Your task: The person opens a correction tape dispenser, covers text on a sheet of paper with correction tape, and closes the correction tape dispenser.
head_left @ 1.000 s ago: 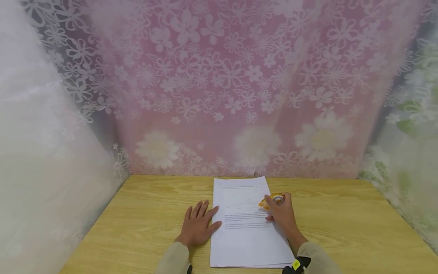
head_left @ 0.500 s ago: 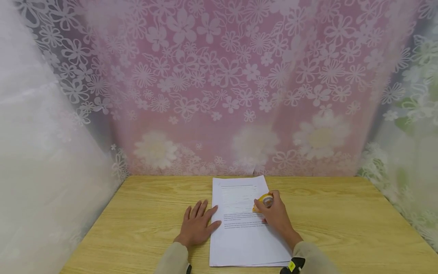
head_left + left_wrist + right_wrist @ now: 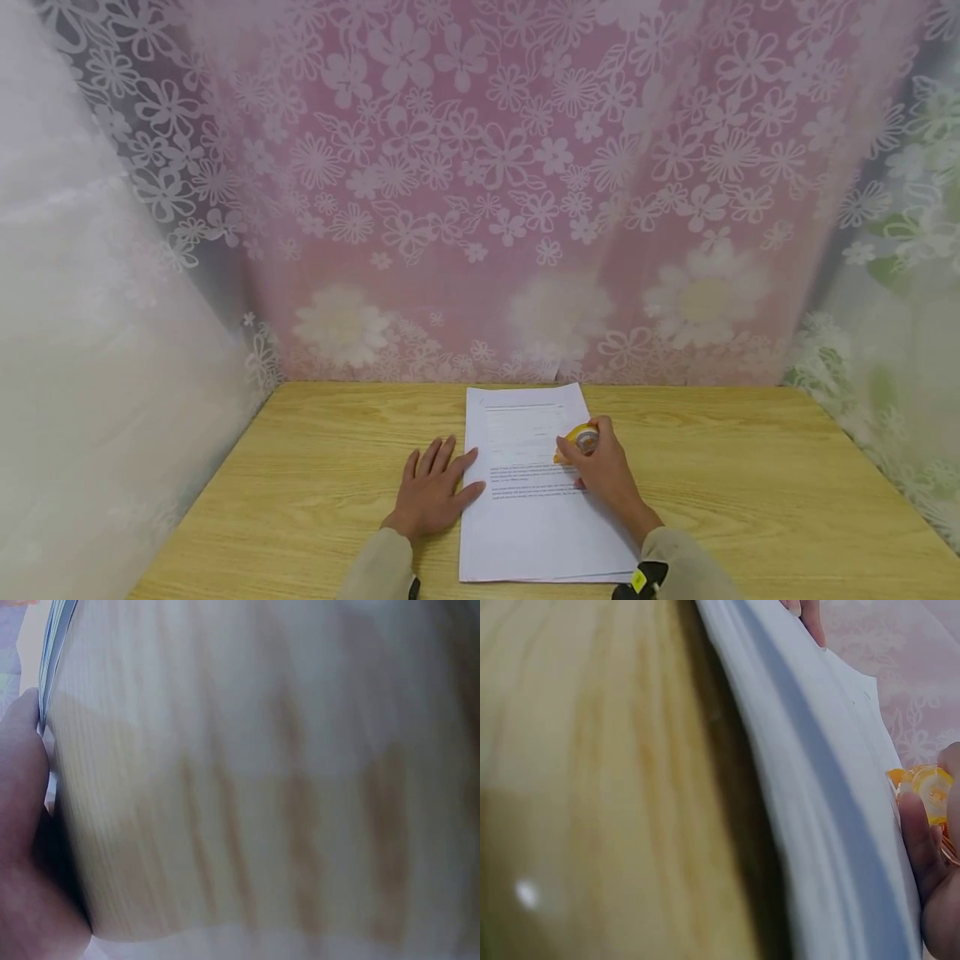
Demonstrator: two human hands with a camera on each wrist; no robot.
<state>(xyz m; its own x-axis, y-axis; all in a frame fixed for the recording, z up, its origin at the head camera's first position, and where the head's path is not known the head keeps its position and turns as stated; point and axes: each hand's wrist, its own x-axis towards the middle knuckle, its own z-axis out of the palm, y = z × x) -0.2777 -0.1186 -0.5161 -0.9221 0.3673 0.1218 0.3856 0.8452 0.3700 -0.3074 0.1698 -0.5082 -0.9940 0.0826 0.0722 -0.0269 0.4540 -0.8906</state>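
A stack of white printed paper sheets [image 3: 528, 537] lies on the wooden table, with lines of text across its middle. My right hand [image 3: 613, 477] grips an orange, see-through correction tape dispenser [image 3: 582, 438] over the right side of the top sheet. The dispenser's tip points down and left, at the paper just above the text block. In the right wrist view, the dispenser [image 3: 931, 787] shows its round spool between thumb and fingers. Flat with fingers spread, my left hand [image 3: 431, 498] rests at the stack's left edge, thumb and index fingertips on the paper.
Bare wood of the table [image 3: 750, 483] extends on both sides of the paper. A pink floral curtain [image 3: 480, 250] hangs along the table's back edge. Pale sheeting [image 3: 112, 350] closes in the left side, and similar floral sheeting stands at the right.
My right hand has moved left and slightly forward, bringing the correction tape dispenser further over the page. Over the last half second it stays in place. The left hand has not moved.
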